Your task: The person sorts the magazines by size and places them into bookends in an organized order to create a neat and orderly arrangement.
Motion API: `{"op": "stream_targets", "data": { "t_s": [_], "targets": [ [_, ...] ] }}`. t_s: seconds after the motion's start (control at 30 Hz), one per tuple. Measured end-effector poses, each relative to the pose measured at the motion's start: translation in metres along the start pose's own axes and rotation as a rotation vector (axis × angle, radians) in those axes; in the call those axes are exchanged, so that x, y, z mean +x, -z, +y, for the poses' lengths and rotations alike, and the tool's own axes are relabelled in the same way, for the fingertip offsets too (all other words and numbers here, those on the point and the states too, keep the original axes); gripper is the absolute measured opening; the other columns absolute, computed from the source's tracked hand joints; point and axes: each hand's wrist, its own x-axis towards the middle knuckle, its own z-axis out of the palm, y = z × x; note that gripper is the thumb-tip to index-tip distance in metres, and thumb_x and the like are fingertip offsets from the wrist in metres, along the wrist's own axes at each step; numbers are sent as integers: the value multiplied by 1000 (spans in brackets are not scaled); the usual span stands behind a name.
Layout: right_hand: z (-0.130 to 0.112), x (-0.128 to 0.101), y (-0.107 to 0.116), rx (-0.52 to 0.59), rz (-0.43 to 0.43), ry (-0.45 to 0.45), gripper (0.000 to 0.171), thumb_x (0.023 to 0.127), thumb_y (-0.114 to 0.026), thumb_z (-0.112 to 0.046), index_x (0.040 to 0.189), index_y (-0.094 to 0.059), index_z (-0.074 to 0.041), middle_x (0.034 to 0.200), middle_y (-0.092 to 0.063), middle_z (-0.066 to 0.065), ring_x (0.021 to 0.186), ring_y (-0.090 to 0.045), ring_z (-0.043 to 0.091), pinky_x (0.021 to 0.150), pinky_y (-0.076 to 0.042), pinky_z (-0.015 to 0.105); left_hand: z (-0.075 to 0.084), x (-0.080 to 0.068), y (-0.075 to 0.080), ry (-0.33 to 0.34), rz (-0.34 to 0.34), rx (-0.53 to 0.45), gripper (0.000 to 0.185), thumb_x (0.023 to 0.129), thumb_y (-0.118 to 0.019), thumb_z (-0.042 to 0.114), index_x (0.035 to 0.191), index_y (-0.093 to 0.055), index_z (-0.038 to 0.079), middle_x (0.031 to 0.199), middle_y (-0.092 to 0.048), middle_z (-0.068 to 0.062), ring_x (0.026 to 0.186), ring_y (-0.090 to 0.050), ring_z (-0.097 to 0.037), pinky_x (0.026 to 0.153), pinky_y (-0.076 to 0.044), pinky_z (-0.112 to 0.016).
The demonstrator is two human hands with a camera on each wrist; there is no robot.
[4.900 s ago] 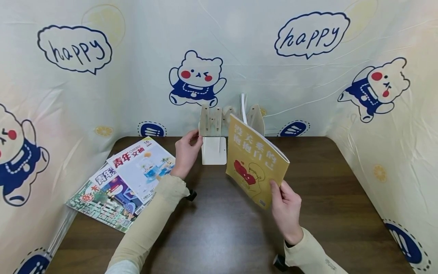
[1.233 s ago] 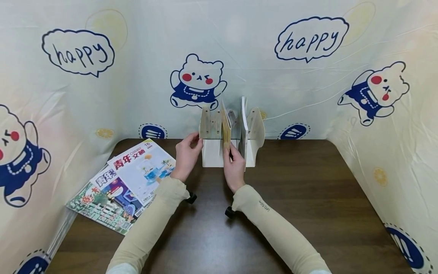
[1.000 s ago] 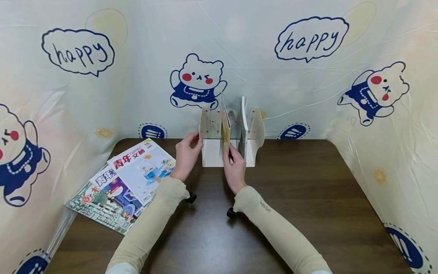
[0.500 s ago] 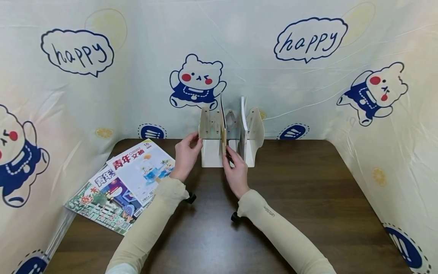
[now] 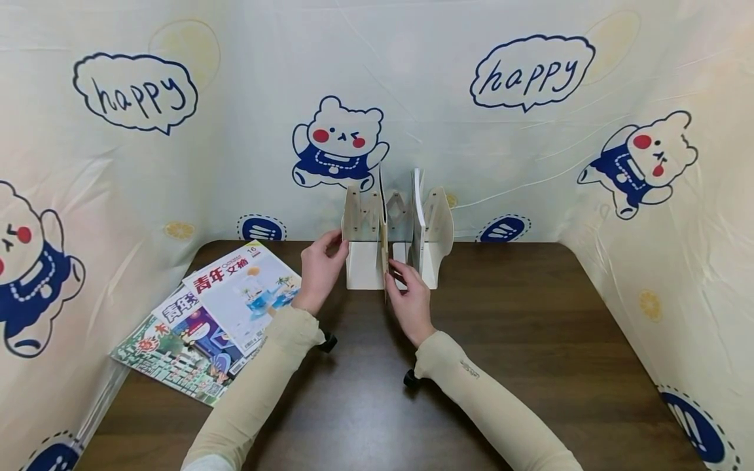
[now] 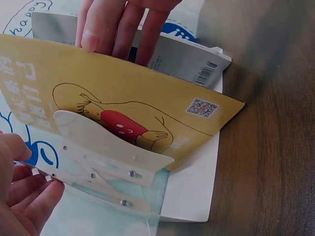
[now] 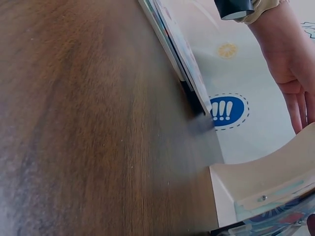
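A white book stand (image 5: 363, 267) sits at the table's back edge. A yellow book (image 5: 384, 252) stands upright in it against the left divider; the left wrist view shows its cover (image 6: 123, 93) with a red-heart drawing behind the divider (image 6: 106, 142). My left hand (image 5: 321, 265) grips the stand's left divider, thumb and curled fingers (image 6: 22, 191) at its edge. My right hand (image 5: 403, 288) has straight fingers (image 6: 118, 24) touching the yellow book's near edge from its right side. A white book (image 5: 417, 212) stands in the right slot.
Three overlapping magazines (image 5: 230, 294) lie at the table's left, their stacked edges (image 7: 177, 49) visible in the right wrist view. A cartoon-print curtain (image 5: 530, 163) walls the dark wooden table (image 5: 530, 340) on three sides.
The right hand carried the yellow book from mid-air into the stand, stood it upright and shifted it left against the divider, then drew back a little. The left hand stayed on the stand.
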Motion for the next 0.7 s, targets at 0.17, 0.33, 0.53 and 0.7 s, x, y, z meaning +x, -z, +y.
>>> {"op": "stream_targets", "data": {
  "t_s": [0.17,0.33,0.53,0.7],
  "targets": [
    [2,-2,6,-34,8,29,28,99,-69,-6,127,-71,-5,122,-71,13,107,-70,31,73,-63,33,2,-2,2,-7,0,2,34,102,-67,16,133,-69,3,126,-72,-18,109,-71,-29,93,-60,-45],
    [3,-6,13,-43,14,56,26,99,-69,-5,125,-72,-4,120,-71,12,108,-68,34,76,-61,31,3,-5,5,9,-1,22,32,102,-68,18,132,-71,7,126,-73,-13,111,-71,-27,95,-59,-42],
    [5,-11,25,-71,12,59,24,101,-66,-7,123,-72,-3,117,-72,15,103,-67,32,74,-58,40,4,-10,7,21,-23,29,31,103,-67,20,131,-71,7,126,-73,-13,111,-71,-27,96,-59,-42],
    [1,-11,36,-73,17,57,23,101,-63,-5,122,-73,-2,113,-71,15,97,-68,26,65,-54,31,2,-16,8,11,-24,37,30,103,-67,20,130,-71,8,123,-74,-12,109,-72,-27,94,-60,-43]
  ]
}}
